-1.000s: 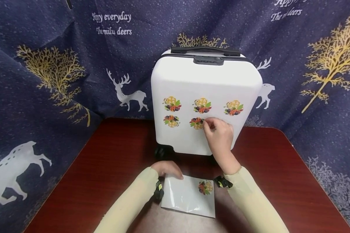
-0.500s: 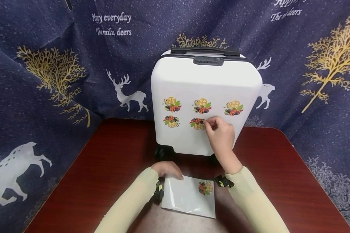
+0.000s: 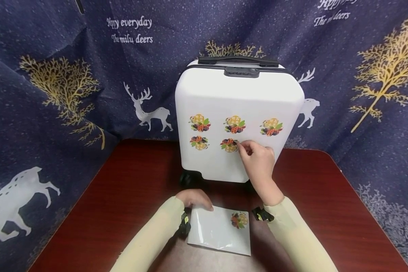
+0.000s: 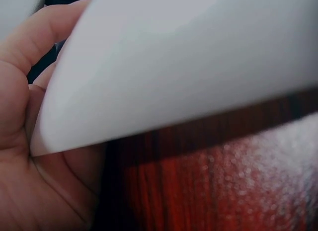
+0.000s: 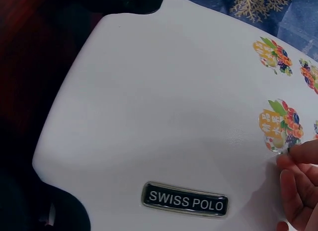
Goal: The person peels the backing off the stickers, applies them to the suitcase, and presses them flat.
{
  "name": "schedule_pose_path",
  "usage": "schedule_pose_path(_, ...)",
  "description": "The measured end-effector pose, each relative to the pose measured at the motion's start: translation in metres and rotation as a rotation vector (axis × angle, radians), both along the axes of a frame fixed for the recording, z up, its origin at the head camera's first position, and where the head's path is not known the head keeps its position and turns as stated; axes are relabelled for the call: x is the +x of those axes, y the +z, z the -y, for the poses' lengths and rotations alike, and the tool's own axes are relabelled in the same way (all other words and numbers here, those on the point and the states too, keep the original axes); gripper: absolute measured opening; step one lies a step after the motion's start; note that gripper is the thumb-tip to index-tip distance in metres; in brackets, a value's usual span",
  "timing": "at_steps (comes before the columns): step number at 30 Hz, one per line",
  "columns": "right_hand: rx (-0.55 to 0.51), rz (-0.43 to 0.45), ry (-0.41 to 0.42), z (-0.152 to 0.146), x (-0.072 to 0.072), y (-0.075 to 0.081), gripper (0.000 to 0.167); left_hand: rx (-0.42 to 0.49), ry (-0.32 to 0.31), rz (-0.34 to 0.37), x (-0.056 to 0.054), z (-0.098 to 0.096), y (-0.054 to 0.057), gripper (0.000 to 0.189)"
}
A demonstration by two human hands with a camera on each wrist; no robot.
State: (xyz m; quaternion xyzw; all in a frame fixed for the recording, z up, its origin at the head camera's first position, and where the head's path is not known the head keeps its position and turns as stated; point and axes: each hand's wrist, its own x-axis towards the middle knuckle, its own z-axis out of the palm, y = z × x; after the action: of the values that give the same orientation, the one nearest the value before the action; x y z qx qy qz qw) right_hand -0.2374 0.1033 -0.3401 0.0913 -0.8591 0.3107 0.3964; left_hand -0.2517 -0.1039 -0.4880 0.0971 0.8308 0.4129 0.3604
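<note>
A white suitcase stands upright with fruit-printed stickers on its front. My right hand pinches the right edge of the lower middle sticker, whose print is upside down. In the right wrist view this sticker lies against the shell, and the fingertips cover one edge of it. Below, my left hand holds a glossy white sticker sheet by its upper left corner, thumb on top. One fruit sticker is on that sheet. The left wrist view shows the sheet between thumb and fingers.
Three stickers form an upper row, with the right one nearest the right hand. Another sticker sits at lower left. A SWISS POLO badge is on the shell. The dark red table meets a blue patterned cloth behind.
My right hand has shifted very slightly right and down, its fingertips staying at the sticker's edge. The left hand and the sheet stay in place.
</note>
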Motion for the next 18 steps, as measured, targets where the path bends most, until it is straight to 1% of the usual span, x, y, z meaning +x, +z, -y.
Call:
schedule_pose_path(9, 0.001, 0.003, 0.015, -0.003, 0.0, -0.007, 0.016, 0.01, 0.016, 0.017, -0.001, 0.0, -0.001, 0.029)
schedule_pose_path(14, -0.009, 0.016, 0.047, -0.009, 0.003, -0.012, 0.015, 0.018, 0.015, 0.015, 0.0, 0.0, -0.001, 0.029)
schedule_pose_path(18, 0.002, -0.009, 0.078, -0.013, 0.007, -0.016, 0.014, 0.023, 0.014, 0.013, 0.0, 0.0, -0.001, 0.029)
